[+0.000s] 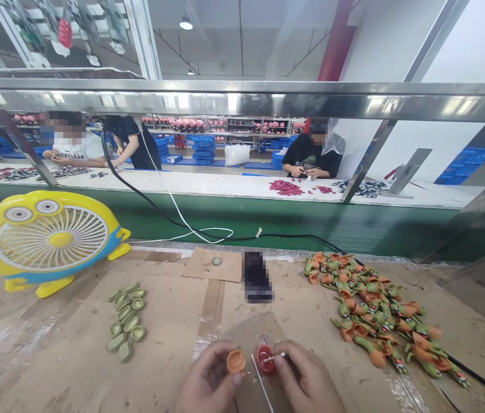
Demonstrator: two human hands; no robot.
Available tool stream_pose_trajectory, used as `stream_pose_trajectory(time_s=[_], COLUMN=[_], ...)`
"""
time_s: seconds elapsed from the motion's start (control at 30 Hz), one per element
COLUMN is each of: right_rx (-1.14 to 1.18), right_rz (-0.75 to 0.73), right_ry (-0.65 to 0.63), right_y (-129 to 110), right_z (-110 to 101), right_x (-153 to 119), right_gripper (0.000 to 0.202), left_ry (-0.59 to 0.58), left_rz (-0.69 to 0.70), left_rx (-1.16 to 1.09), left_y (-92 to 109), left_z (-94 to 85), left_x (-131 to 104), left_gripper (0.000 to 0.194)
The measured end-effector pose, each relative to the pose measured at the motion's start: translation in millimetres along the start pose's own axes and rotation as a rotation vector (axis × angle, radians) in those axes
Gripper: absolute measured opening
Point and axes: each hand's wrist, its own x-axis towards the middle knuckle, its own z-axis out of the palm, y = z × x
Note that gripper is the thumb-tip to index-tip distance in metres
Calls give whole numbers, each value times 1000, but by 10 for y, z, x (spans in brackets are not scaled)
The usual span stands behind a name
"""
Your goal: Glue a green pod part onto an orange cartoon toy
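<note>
At the bottom centre my left hand (pixel 210 380) pinches a small orange cup-shaped piece (pixel 236 361) between thumb and fingers. Beside it my right hand (pixel 305 378) grips a red round part (pixel 265 358) together with a thin white stick (pixel 275 357) that lies across it. The two parts sit a few centimetres apart above the cardboard-covered bench (pixel 169 367). A thin white cord (pixel 262 384) runs down between my hands.
A heap of orange-and-green toy pieces (pixel 375 312) lies to the right. Several green oval shells (pixel 126 321) lie to the left. A yellow desk fan (pixel 47 238) stands far left. A blurred dark object (pixel 257 276) sits mid-bench. Co-workers sit beyond the green conveyor (pixel 268 221).
</note>
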Motion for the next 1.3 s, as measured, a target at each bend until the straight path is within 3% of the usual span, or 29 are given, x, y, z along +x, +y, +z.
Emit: stream_pose_trajectory(time_s=[0.17, 0.33, 0.6, 0.87, 1.2, 1.3], right_rx=[60, 46, -24, -19, -58, -41], right_rz=[1, -15, 9, -41, 16, -23], right_ry=[104, 129, 51, 148, 55, 94], right_y=[-91, -176, -142, -243, -166, -191], right_z=[30, -24, -14, -71, -54, -74], right_x=[-32, -37, -32, -35, -21, -21], right_gripper=[35, 32, 30, 31, 31, 30], left_ry=[-136, -184, -73, -49, -90, -85], left_rz=[-4, -2, -50, -40, -2, -3], left_rx=[90, 67, -37, -28, 66, 70], left_y=[205, 235, 236, 87, -10, -37], left_z=[64, 118, 205, 140, 49, 36], left_x=[278, 154, -183, -246, -193, -185], left_gripper=[39, 36, 37, 38, 37, 37])
